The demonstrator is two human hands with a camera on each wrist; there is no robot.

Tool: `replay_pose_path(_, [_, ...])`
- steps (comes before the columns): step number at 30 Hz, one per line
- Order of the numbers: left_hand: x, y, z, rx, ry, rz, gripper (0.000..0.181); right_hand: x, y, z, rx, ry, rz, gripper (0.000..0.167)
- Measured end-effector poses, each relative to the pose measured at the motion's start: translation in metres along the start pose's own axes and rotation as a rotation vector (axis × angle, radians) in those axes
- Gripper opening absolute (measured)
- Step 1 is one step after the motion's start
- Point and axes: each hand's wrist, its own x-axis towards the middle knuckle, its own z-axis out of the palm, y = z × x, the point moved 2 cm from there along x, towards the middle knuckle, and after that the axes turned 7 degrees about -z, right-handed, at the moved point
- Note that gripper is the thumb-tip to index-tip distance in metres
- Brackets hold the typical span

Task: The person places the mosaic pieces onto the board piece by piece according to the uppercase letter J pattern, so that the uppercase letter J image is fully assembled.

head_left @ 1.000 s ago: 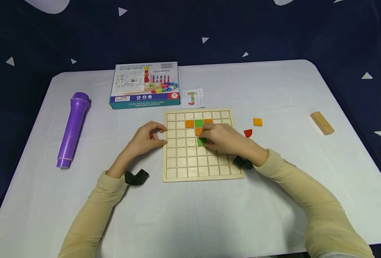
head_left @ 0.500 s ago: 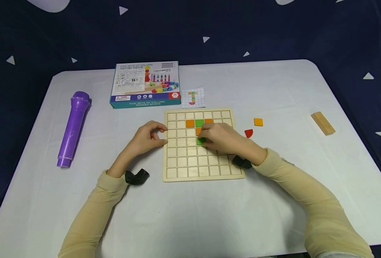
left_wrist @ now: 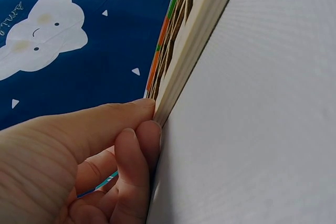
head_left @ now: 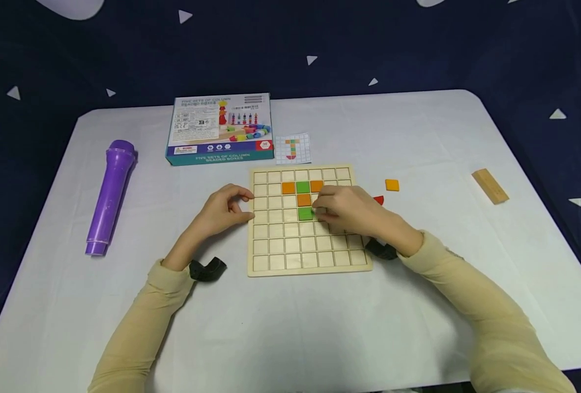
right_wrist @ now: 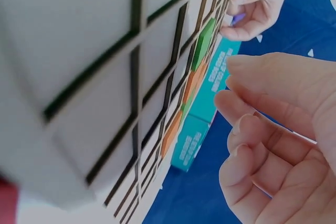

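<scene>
pale wood makes up the gridded board [head_left: 291, 245], which lies flat on the white table [head_left: 221, 338] between the two hands, probably so that both can reach it. the left hand [head_left: 224, 207] rests its thumb and a fingertip against the left edge, with a gap between them in the head view; this light contact likely steadies the board. the right hand [head_left: 350, 208] is over the right half, fingers narrow, thumb and index close together, nothing visible between them. just beside those fingers, the lower green tile [head_left: 306, 213] sits in the grid directly below the lower orange tile [head_left: 303, 200]. that one is under the upper green tile [head_left: 302, 187], flanked by the left orange tile [head_left: 288, 188] and the right orange tile [head_left: 316, 186], so the five form a t. the paper card [head_left: 292, 148] beyond the far edge shows a similar shape with red at its foot, presumably set there as a guide. a yellow-orange tile [head_left: 392, 185] and a red piece [head_left: 379, 200], partly hidden by the right hand, lie off the board to the right, perhaps for easy reach.
</scene>
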Motion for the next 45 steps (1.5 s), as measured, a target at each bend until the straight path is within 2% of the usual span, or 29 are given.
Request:
replay_pose_path(9, [-0.001, 0.000, -0.001, 0.001, -0.001, -0.003, 0.038, -0.018, 0.011, -0.003, -0.007, 0.056, 0.034, 0.011])
replay_pose_path(20, [-0.001, 0.000, -0.001, -0.002, -0.002, -0.003, 0.038, -0.044, 0.027, -0.010, 0.024, 0.097, 0.133, 0.013])
replay_pose_path(31, [0.000, -0.001, 0.000, 0.010, 0.000, 0.000, 0.038, -0.065, 0.045, -0.023, -0.077, 0.190, 0.180, 0.015])
replay_pose_path(37, [0.000, 0.001, 0.000, 0.008, -0.005, -0.008, 0.039, -0.072, 0.054, -0.027, -0.106, 0.176, 0.220, 0.018])
replay_pose_path(42, [-0.001, -0.001, 0.000, -0.010, 0.021, 0.021, 0.037, -0.077, 0.059, -0.032, -0.113, 0.148, 0.266, 0.020])
replay_pose_path(45, [-0.001, -0.001, 0.000, -0.013, 0.018, 0.016, 0.037, -0.080, 0.063, -0.033, -0.122, 0.127, 0.296, 0.022])
